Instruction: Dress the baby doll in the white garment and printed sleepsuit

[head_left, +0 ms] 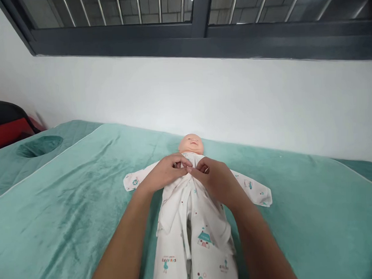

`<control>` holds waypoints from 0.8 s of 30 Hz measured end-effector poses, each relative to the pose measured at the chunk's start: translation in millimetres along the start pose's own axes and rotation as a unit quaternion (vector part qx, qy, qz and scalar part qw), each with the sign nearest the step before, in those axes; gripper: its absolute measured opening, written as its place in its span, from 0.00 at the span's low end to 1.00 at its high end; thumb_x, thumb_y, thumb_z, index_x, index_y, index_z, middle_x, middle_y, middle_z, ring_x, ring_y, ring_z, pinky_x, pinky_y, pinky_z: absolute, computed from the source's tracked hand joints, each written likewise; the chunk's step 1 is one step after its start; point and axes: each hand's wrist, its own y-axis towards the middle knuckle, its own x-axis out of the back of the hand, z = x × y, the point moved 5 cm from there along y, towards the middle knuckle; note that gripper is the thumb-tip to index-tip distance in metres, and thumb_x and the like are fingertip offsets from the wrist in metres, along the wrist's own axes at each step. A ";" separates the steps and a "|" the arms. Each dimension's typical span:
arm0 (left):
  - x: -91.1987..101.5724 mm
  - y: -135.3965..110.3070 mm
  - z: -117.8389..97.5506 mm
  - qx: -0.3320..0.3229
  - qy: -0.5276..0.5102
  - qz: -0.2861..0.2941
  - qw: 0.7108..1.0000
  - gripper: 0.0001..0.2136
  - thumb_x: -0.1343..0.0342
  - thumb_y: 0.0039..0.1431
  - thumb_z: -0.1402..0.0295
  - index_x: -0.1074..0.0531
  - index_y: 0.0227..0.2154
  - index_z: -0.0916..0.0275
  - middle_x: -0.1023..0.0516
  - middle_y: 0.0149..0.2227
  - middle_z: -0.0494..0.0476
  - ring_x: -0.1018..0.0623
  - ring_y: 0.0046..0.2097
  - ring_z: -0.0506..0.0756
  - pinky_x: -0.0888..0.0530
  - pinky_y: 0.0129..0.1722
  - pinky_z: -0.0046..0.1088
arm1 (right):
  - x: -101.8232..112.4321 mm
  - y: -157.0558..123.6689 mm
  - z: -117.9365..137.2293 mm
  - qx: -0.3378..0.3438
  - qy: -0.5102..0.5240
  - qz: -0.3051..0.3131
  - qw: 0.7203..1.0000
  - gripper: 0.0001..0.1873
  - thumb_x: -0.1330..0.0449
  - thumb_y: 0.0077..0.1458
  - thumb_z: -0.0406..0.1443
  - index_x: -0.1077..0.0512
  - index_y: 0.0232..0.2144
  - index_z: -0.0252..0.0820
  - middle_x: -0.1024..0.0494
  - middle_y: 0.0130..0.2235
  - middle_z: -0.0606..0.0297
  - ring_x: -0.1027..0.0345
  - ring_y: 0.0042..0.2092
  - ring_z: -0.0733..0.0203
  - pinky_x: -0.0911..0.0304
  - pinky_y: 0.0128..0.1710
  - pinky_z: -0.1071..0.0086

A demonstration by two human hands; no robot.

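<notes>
A baby doll (191,143) lies face up, its head toward the wall. It wears a white printed baby outfit (204,217), with both long sleeves spread to the sides and the legs stretching toward me. At the doll's chest my left hand (169,170) pinches the front of the cloth. Close beside it, my right hand (214,177) pinches the same part, the thumbs and fingertips of both hands nearly meeting. Whatever small fastening may lie between the fingertips is hidden. Below the hands the front flaps hang loosely over the trouser legs.
A green velvety cover (84,209) lies over the bed, which has a round hole (40,146) at its left end. Behind it rises a white wall (184,94) with a dark-framed barred window (169,41). A black and red object (9,126) stands at the far left.
</notes>
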 end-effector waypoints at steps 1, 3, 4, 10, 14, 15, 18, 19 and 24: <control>0.6 -1.4 -1.1 0.004 -0.004 0.019 1.000 0.08 0.43 0.55 0.63 0.23 0.35 0.59 0.27 0.37 0.52 0.32 0.35 0.51 0.36 0.35 0.27 | 1.0 -4.2 3.3 0.003 -0.013 0.020 1.000 0.18 0.43 0.53 0.48 0.37 0.22 0.43 0.33 0.23 0.70 0.46 0.25 0.65 0.52 0.24 0.70; 1.5 -2.8 -2.6 0.005 -0.010 0.036 0.999 0.08 0.41 0.54 0.63 0.23 0.35 0.58 0.28 0.36 0.51 0.33 0.34 0.50 0.37 0.34 0.26 | 3.4 -8.5 5.8 0.006 -0.022 0.045 0.999 0.17 0.43 0.54 0.47 0.38 0.21 0.43 0.34 0.23 0.71 0.47 0.25 0.66 0.54 0.23 0.71; 1.6 -2.8 -3.3 0.001 -0.013 0.038 0.999 0.08 0.41 0.54 0.63 0.23 0.35 0.58 0.28 0.36 0.51 0.34 0.34 0.50 0.37 0.33 0.26 | 4.3 -8.8 5.0 0.004 -0.020 0.055 0.998 0.17 0.43 0.54 0.46 0.39 0.21 0.43 0.35 0.23 0.71 0.48 0.25 0.67 0.55 0.23 0.71; -2.6 -1.2 -5.8 -0.013 -0.024 0.032 0.999 0.08 0.42 0.55 0.61 0.25 0.32 0.60 0.33 0.28 0.48 0.37 0.30 0.49 0.40 0.30 0.25 | 1.4 -5.6 -10.6 -0.040 0.103 0.155 0.982 0.15 0.43 0.55 0.46 0.35 0.25 0.43 0.41 0.22 0.72 0.50 0.24 0.68 0.55 0.21 0.71; -1.7 -3.0 -9.0 -0.011 -0.057 0.021 0.998 0.11 0.43 0.55 0.59 0.28 0.29 0.62 0.37 0.25 0.47 0.39 0.27 0.48 0.42 0.27 0.25 | 2.2 -6.5 -16.4 -0.032 0.130 0.167 0.977 0.17 0.41 0.55 0.46 0.37 0.24 0.42 0.40 0.22 0.72 0.50 0.24 0.69 0.54 0.23 0.72; -0.8 -3.6 -9.9 -0.009 -0.076 0.015 0.997 0.10 0.42 0.55 0.60 0.28 0.29 0.63 0.35 0.26 0.48 0.37 0.28 0.48 0.41 0.28 0.24 | 2.2 -6.3 -17.6 -0.031 0.151 0.165 0.974 0.17 0.41 0.55 0.46 0.38 0.23 0.42 0.39 0.23 0.72 0.49 0.24 0.69 0.54 0.23 0.72; -0.4 -4.6 -11.3 -0.001 -0.151 0.004 0.989 0.09 0.41 0.55 0.62 0.28 0.30 0.63 0.32 0.27 0.49 0.35 0.29 0.48 0.39 0.29 0.24 | 0.8 -3.6 -21.3 -0.031 0.269 0.138 0.953 0.17 0.40 0.56 0.46 0.35 0.25 0.41 0.38 0.22 0.72 0.46 0.25 0.69 0.51 0.24 0.72; -1.5 -4.6 -11.0 0.004 -0.172 0.006 0.985 0.09 0.41 0.55 0.62 0.27 0.30 0.63 0.32 0.26 0.49 0.35 0.28 0.47 0.39 0.28 0.24 | -0.3 -2.3 -22.5 -0.031 0.309 0.125 0.942 0.16 0.40 0.56 0.47 0.34 0.26 0.41 0.38 0.22 0.72 0.46 0.24 0.69 0.52 0.24 0.72; -8.3 -2.7 -6.9 0.030 -0.214 0.011 0.976 0.11 0.39 0.53 0.60 0.25 0.30 0.64 0.31 0.24 0.49 0.34 0.26 0.47 0.40 0.26 0.23 | -11.9 2.2 -26.2 -0.030 0.393 0.109 0.913 0.16 0.38 0.56 0.46 0.30 0.27 0.40 0.38 0.21 0.72 0.48 0.23 0.72 0.55 0.23 0.74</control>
